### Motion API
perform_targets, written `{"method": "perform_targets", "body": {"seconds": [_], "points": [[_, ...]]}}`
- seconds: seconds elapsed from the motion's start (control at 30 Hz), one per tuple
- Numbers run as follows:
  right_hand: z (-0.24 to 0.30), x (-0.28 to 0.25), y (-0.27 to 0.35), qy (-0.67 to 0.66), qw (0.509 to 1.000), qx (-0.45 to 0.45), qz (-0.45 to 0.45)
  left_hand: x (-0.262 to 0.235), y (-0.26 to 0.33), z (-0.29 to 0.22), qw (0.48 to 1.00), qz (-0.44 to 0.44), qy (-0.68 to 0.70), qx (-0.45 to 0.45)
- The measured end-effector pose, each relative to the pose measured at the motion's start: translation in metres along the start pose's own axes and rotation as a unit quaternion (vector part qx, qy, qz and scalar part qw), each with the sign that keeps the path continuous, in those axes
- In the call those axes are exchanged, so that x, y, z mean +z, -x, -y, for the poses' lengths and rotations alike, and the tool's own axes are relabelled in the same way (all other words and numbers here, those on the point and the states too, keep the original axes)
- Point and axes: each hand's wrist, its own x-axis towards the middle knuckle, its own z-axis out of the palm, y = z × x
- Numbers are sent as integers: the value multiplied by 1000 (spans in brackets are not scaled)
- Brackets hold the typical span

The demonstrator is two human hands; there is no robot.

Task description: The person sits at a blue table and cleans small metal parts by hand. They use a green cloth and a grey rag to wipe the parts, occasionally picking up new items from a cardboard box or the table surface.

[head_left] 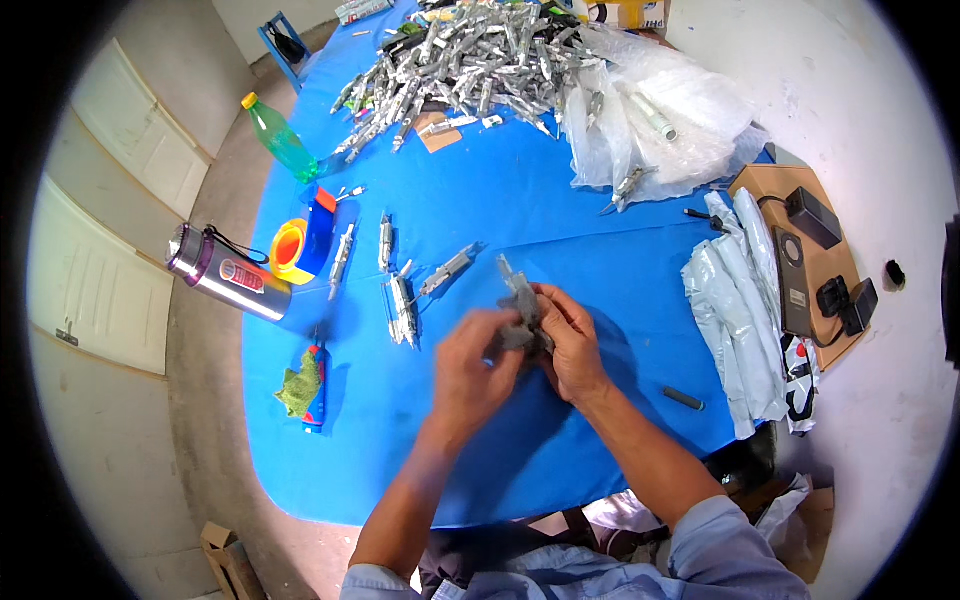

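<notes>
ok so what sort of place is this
Probably a makeshift workroom: a big heap of slim grey and white parts lies on the far end of a blue-covered table, with what looks like a tape dispenser at the left.

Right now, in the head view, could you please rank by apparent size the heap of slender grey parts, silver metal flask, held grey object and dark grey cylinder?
1. Heap of slender grey parts
2. Silver metal flask
3. Held grey object (visible part only)
4. Dark grey cylinder
</notes>
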Motion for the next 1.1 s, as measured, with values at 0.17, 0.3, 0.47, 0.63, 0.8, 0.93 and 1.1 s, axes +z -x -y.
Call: {"method": "perform_targets", "body": {"seconds": [0.17, 0.3, 0.47, 0.63, 0.8, 0.93, 1.1], "points": [[-7, 2, 3, 166, 984, -47, 30, -6, -17, 25, 997, -78, -24, -9], [-7, 2, 5, 212, 976, -43, 33, 1, -5, 44, 995, -91, 2, -30], [-6, 1, 5, 221, 974, -43, 3, -3, 0, 38, 999, -28, 25, -16], [-13, -3, -2, 122, 991, -60, -2, -4, 4, 32, 997, 20, 71, -16], [-6, -3, 4, 195, 978, -27, 65, -10, 1, 53, 987, -82, 111, -87], [-15, 7, 5, 287, 951, -105, 49, -11, 0, 53, 987, -94, 110, -73], [-17, 5, 7, 317, 941, -116, 24, -11, 0, 50, 995, -83, 49, -13]]}}
